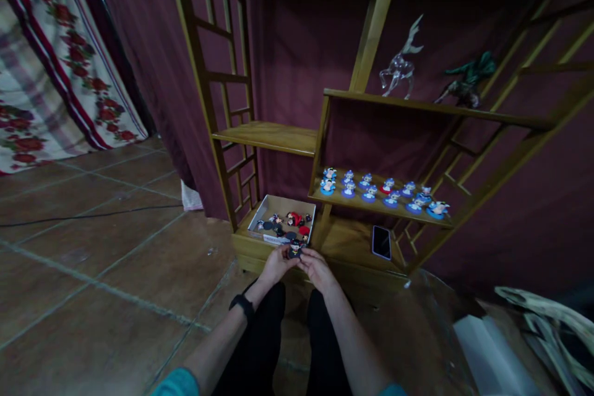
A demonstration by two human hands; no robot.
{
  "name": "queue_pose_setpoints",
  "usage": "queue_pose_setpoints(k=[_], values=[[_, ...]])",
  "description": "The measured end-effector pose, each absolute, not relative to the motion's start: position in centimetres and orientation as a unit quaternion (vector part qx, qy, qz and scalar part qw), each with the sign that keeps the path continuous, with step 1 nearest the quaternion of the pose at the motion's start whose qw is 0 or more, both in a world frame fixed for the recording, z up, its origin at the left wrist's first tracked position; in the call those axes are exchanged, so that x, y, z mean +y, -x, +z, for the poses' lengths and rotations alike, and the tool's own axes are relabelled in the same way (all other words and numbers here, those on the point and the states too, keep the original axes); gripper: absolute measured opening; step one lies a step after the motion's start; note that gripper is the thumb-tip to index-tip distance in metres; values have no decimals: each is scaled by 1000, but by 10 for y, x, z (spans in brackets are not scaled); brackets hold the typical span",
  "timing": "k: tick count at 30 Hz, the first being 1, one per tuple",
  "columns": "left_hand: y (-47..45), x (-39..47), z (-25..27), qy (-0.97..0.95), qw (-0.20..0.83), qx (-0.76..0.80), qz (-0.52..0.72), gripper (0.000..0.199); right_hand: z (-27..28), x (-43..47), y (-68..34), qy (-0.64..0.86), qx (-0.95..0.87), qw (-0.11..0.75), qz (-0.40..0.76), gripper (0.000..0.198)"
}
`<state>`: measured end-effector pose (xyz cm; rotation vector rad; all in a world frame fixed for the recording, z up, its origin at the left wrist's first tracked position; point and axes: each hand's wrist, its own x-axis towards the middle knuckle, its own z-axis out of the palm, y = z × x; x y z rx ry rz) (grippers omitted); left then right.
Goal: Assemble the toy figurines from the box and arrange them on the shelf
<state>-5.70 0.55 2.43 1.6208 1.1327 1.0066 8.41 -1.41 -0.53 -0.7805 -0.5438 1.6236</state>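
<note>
Just over the front edge of an open box (278, 204), a small figurine (296, 249) on a dark base is being held between two bare hands. Its left side is being gripped by the bent fingers of the left hand (275, 265), while its right side is being pinched by the right hand (317, 268). Whether the box is being touched by either hand cannot be told. The left wrist is being circled by a black band (242, 307). Inside the box, more figures (296, 219) with red and black parts are being held loosely, some of them being partly hidden by others. The box is being supported by the low board (343, 238) of a wooden unit, by which a phone (381, 242) is also being borne, farther right. By a raised shelf (362, 205), two rows of small figurines (391, 199) are being carried, mostly on blue or purple bases. Higher still, a clear deer-shaped ornament (398, 71) and a green ornament (471, 77) are being supported by an upper shelf (427, 106).
</note>
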Motion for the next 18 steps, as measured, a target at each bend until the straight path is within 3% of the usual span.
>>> queue_pose_setpoints(k=[8,18], values=[[63,3,71,-658,376,496,425,35,-1,-13,-86,331,-221,581,710,29],[77,37,226,-681,303,435,505,46,0,-16,-94,350,-201,590,700,35]])
